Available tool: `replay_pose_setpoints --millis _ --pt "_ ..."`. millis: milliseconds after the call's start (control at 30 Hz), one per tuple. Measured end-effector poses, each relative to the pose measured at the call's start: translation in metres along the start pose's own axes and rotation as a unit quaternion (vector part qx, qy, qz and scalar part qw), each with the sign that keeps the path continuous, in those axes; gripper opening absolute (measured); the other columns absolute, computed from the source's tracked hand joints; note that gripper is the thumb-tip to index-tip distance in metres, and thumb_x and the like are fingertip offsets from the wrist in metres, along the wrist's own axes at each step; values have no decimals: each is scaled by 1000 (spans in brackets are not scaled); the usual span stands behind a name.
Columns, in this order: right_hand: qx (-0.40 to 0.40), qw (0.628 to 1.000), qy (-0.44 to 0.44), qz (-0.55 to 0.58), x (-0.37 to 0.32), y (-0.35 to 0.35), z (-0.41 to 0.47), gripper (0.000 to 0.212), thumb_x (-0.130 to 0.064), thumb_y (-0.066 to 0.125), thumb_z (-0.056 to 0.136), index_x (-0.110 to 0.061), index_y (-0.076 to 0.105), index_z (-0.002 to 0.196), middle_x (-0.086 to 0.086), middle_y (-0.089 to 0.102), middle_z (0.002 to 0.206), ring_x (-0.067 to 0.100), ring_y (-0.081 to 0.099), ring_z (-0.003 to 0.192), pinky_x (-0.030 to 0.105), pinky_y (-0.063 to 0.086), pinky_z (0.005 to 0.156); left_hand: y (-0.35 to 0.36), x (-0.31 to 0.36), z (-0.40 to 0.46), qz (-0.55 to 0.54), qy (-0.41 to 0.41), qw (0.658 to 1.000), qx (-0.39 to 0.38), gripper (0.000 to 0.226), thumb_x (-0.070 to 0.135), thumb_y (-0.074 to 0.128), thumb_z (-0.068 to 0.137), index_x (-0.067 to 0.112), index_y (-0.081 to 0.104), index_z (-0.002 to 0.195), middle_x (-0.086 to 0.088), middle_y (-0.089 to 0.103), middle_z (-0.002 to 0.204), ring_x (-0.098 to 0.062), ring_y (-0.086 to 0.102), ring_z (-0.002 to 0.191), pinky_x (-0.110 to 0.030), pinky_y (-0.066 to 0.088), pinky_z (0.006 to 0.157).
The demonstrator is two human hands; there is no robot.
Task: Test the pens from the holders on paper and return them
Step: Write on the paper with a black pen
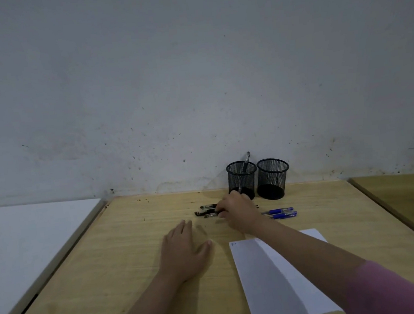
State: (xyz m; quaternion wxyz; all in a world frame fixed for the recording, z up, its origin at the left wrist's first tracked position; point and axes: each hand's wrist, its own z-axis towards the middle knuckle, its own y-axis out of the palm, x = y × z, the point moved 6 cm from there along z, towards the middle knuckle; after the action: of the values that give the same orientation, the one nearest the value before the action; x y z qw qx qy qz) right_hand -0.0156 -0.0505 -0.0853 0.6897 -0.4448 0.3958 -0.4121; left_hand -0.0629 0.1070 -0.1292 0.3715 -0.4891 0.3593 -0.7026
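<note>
Two black mesh pen holders stand at the back of the wooden table against the wall. The left holder [242,178] has one dark pen [246,163] standing in it; the right holder [273,178] looks empty. Three black pens [207,212] lie side by side in front of the left holder. My right hand [238,214] rests on them, fingers curled around their right ends. Two blue pens [281,213] lie to its right. A white sheet of paper [282,283] with a small mark near its top left corner lies near me. My left hand [184,251] lies flat on the table, fingers apart.
A white board [30,237] adjoins the table on the left, with a gap along the shared edge. Another wooden surface [409,194] sits to the right. The grey wall [194,82] closes off the back just behind the holders.
</note>
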Motion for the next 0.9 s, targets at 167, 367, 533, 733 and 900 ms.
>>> replay_pose_setpoints --millis 167,367,533,733,900 --pt "22 998 -60 -2 -18 -34 -32 26 -25 52 94 -21 67 115 2 63 110 22 43 108 30 24 79 -30 19 -19 -134 27 982 130 59 38 66 81 15 47 131 -2 56 128 -18 53 115 -31 45 91" --pt "50 993 -108 -10 -44 -75 -63 25 -26 56 92 -21 69 113 0 65 108 25 45 102 29 20 76 -66 70 -39 -222 83 954 181 20 9 74 74 8 70 94 -7 70 88 -21 64 77 -44 54 72" --pt "217 970 -61 91 -48 -119 -89 13 -26 70 79 -15 70 86 2 65 84 22 54 84 34 41 75 -100 88 -54 -236 96 938 235 5 4 70 77 4 72 81 -11 70 75 -24 64 69 -43 55 67" --pt "172 847 235 445 -41 -117 -119 24 -35 68 84 -12 65 76 1 61 69 15 56 66 24 44 59 -129 107 -72 -258 113 924 258 2 5 72 76 5 71 78 -10 69 72 -22 64 68 -34 53 65" --pt "105 693 323 635 -45 -109 -119 17 -24 62 89 -7 62 84 -2 46 50 13 38 49 25 33 49 -132 126 -83 -235 152 932 232 3 4 70 76 4 68 74 -10 66 70 -23 62 66 -40 53 63"
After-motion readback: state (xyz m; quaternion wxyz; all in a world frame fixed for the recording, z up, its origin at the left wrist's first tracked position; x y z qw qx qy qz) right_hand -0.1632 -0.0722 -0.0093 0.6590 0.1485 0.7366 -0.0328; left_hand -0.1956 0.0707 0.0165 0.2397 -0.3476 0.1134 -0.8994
